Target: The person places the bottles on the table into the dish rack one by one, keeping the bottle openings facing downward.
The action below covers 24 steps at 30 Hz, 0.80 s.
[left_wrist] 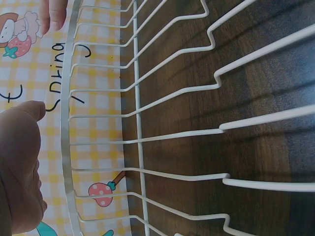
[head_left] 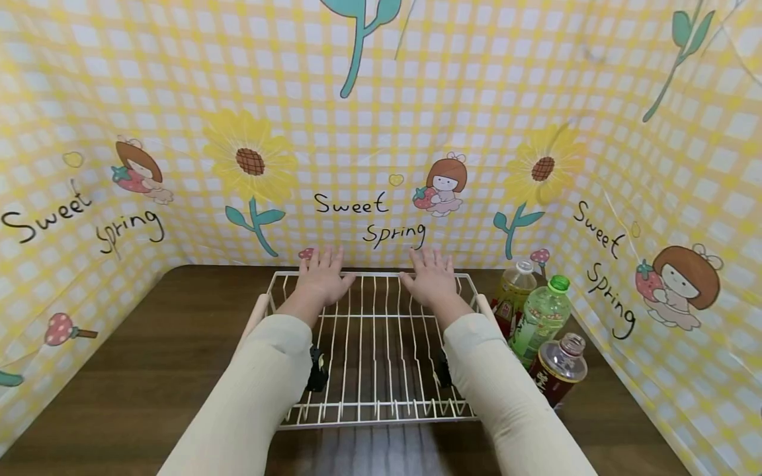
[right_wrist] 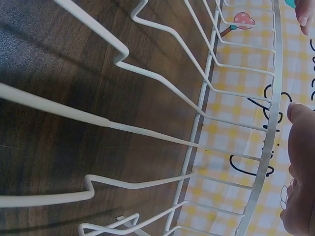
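A white wire rack [head_left: 381, 402] with pale side handles [head_left: 256, 314] stands on a dark wooden table. Over its far left part my left hand [head_left: 321, 281] is held palm down, fingers straight and spread, the thumb pointing inward. My right hand [head_left: 433, 281] mirrors it above the far right part, also flat with spread fingers. Nothing is gripped by either. The left wrist view shows the left hand [left_wrist: 19, 172] beside the rack's flat far rim [left_wrist: 65, 128]; in the right wrist view the right hand [right_wrist: 301, 172] is beside that rim [right_wrist: 268, 142].
Right of the rack stand three bottles: a capless one with a dark label [head_left: 559, 370], a green one with a green cap [head_left: 544, 314], and a clear-topped one [head_left: 514, 291]. Yellow checked cloth [head_left: 357, 152] with printed flowers surrounds the wooden table [head_left: 149, 370].
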{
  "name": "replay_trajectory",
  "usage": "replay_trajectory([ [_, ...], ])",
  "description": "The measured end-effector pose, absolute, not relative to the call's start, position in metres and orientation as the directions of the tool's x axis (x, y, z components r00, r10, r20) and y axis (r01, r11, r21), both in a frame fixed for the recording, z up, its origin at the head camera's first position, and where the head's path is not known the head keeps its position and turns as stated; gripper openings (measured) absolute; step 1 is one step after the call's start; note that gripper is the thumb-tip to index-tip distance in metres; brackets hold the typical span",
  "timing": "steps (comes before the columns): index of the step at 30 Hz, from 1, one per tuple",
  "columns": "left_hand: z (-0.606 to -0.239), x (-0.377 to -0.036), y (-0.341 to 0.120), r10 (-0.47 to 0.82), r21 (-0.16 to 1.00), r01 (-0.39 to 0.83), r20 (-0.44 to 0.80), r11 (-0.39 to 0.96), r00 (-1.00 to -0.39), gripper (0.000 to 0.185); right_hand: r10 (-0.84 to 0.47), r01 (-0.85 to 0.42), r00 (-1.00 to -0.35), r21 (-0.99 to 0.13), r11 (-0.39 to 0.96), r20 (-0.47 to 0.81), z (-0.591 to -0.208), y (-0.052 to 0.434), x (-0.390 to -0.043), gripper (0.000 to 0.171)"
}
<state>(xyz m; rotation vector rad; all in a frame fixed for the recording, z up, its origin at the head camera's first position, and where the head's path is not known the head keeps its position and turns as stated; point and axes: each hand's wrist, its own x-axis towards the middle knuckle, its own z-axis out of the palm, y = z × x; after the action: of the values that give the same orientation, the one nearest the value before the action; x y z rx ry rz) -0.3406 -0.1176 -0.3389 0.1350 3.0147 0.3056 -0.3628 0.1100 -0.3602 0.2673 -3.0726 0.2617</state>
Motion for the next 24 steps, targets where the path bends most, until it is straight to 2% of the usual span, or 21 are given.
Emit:
replay_trajectory([
  [14, -0.338, -0.340, -0.126, 0.121, 0.264, 0.098, -0.070, 0.960, -0.990, 0.071, -0.184, -0.199, -0.978, -0.174, 0.964, 0.097, -0.353, 0.116, -0.360, 0.069],
  [24, -0.320, -0.331, -0.140, 0.186, 0.347, 0.184, 0.027, 0.920, -0.982, 0.074, -0.190, -0.242, -0.965, -0.328, 0.913, 0.183, -0.327, 0.124, -0.347, 0.078],
])
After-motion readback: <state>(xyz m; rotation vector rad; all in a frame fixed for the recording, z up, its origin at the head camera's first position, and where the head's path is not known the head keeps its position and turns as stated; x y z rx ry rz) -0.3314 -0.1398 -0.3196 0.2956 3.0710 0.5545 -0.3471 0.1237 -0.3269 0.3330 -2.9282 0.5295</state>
